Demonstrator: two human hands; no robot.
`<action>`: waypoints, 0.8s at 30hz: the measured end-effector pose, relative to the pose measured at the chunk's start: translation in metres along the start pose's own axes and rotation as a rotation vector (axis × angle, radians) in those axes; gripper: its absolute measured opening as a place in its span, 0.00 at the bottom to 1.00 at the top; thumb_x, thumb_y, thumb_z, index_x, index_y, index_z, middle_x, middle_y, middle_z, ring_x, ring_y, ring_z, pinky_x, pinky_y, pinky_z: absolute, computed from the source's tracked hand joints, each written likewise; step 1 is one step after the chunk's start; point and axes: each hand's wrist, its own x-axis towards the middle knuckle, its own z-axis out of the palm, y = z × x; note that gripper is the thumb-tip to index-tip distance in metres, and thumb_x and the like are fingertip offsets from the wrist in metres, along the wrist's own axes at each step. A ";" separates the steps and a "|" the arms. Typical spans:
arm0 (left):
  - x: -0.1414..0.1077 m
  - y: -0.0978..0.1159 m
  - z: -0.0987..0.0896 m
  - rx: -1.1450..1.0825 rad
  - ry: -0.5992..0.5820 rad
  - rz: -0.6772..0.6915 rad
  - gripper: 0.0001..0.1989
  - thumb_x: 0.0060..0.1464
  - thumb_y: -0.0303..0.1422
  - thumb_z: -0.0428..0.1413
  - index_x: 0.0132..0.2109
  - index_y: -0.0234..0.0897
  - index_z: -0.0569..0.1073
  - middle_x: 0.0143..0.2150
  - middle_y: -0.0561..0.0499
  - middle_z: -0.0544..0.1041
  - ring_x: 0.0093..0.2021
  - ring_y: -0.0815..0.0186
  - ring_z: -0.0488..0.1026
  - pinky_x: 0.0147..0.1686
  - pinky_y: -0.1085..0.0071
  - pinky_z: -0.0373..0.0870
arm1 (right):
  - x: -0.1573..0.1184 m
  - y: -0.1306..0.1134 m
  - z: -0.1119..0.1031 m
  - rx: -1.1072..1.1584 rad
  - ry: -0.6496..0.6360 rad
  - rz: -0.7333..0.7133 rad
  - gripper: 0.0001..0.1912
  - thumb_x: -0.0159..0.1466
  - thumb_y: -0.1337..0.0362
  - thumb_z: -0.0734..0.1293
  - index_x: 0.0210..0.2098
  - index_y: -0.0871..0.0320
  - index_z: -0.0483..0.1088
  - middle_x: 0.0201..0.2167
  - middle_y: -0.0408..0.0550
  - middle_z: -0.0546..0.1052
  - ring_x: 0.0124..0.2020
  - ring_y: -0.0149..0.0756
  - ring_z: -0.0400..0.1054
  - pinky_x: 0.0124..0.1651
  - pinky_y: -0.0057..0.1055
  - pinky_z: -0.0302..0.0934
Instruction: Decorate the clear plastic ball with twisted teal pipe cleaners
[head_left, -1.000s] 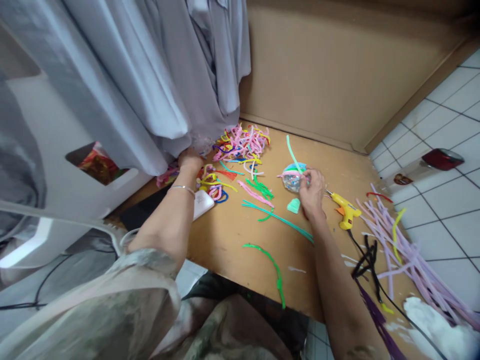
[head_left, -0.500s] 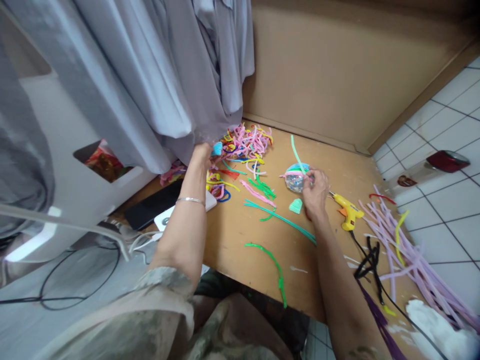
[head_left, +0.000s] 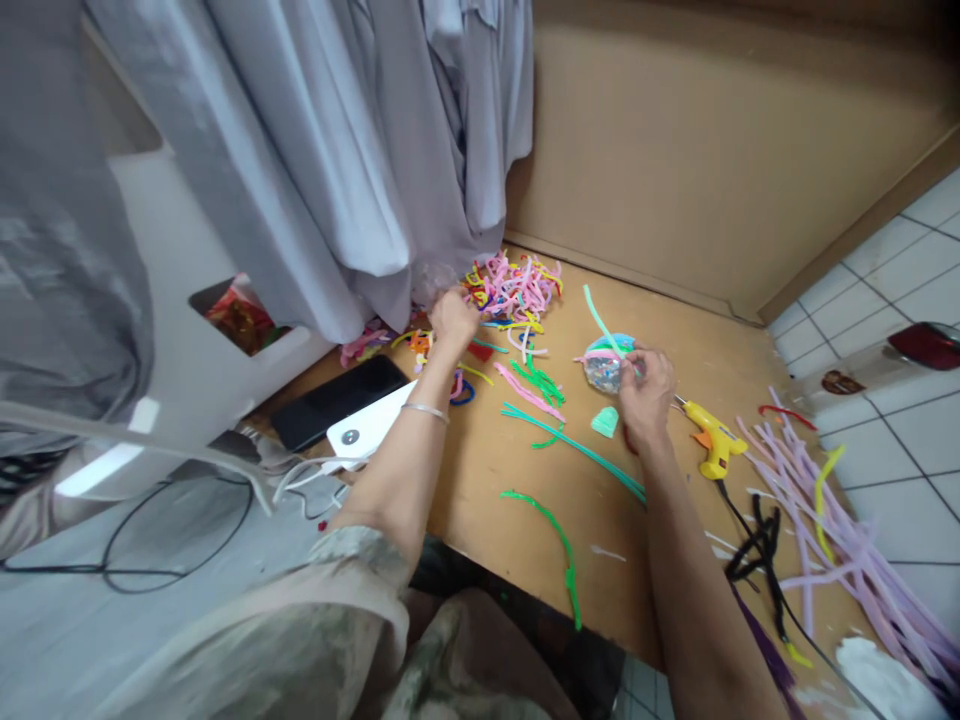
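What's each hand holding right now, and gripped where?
Right hand holds the small glittery ball by its right side. Left hand is closed in the pipe-cleaner pile; grip unclear.

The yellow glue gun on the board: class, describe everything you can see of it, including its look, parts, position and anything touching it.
The glue gun is small, with a yellow plastic-looking body, an orange trigger and a thin metal nozzle pointing left toward the right hand. It lies on its side on the brown board, just right of that hand; whether nozzle and hand touch cannot be told. A black cord runs from its handle toward the near edge. Lilac pipe cleaners lie to its right.
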 end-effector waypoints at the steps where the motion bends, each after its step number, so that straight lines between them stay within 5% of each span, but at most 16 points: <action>1: -0.002 0.007 0.001 -0.030 0.019 0.019 0.20 0.59 0.32 0.48 0.58 0.40 0.69 0.57 0.42 0.72 0.58 0.56 0.69 0.57 0.62 0.64 | 0.000 0.000 0.000 0.003 -0.002 -0.006 0.04 0.59 0.64 0.60 0.32 0.54 0.66 0.43 0.52 0.75 0.49 0.45 0.66 0.55 0.45 0.57; 6: -0.006 0.024 -0.003 -0.051 0.138 -0.054 0.25 0.56 0.34 0.54 0.61 0.42 0.65 0.64 0.37 0.63 0.65 0.45 0.57 0.60 0.46 0.56 | 0.002 0.004 -0.001 0.017 0.006 -0.010 0.04 0.59 0.63 0.60 0.32 0.55 0.66 0.43 0.53 0.75 0.48 0.45 0.66 0.54 0.46 0.58; 11: -0.015 -0.012 -0.027 -0.013 0.313 -0.279 0.19 0.58 0.34 0.51 0.54 0.30 0.68 0.59 0.32 0.66 0.61 0.42 0.60 0.58 0.45 0.57 | 0.002 0.005 -0.002 0.017 0.012 -0.010 0.04 0.59 0.64 0.61 0.32 0.54 0.66 0.42 0.52 0.75 0.48 0.46 0.67 0.54 0.46 0.57; 13: -0.018 -0.031 -0.034 0.085 0.356 -0.269 0.22 0.56 0.34 0.55 0.54 0.23 0.67 0.58 0.28 0.65 0.60 0.41 0.59 0.56 0.45 0.58 | 0.002 0.004 -0.001 0.024 0.010 -0.016 0.04 0.58 0.63 0.61 0.32 0.55 0.66 0.41 0.52 0.75 0.48 0.46 0.66 0.54 0.46 0.57; 19: -0.006 -0.056 -0.033 0.168 0.086 -0.414 0.30 0.48 0.32 0.63 0.57 0.29 0.65 0.63 0.26 0.62 0.65 0.39 0.55 0.49 0.46 0.66 | 0.002 0.003 0.000 0.031 0.004 -0.048 0.04 0.59 0.62 0.61 0.31 0.55 0.66 0.41 0.52 0.75 0.48 0.46 0.66 0.54 0.47 0.57; 24: 0.002 -0.045 -0.021 0.230 -0.063 -0.272 0.20 0.55 0.33 0.56 0.54 0.29 0.71 0.56 0.30 0.73 0.62 0.47 0.64 0.54 0.56 0.66 | 0.003 0.006 -0.001 0.053 0.024 -0.050 0.05 0.59 0.62 0.62 0.31 0.56 0.67 0.40 0.53 0.75 0.47 0.46 0.67 0.52 0.46 0.58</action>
